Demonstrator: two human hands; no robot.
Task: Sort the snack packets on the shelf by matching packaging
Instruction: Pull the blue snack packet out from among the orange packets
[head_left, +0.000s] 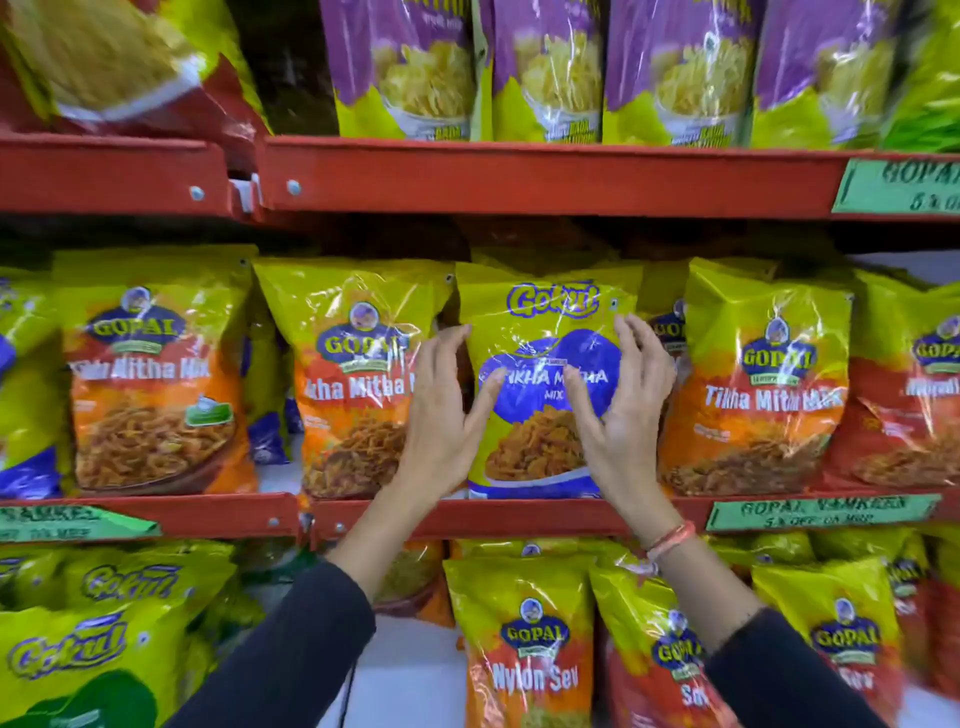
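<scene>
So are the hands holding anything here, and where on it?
Hard to tell: both hands, left and right, sit open at the side edges of the blue-and-yellow packet, fingers spread, with no closed grip visible.

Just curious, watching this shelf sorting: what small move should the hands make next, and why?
Probably close both hands on the Gokul packet and lift it out. The left hand and right hand flank it with fingers spread, not gripping yet. It is the odd blue-and-yellow one among orange Gopal packets; matching Gokul packets sit on the shelf below.
</scene>
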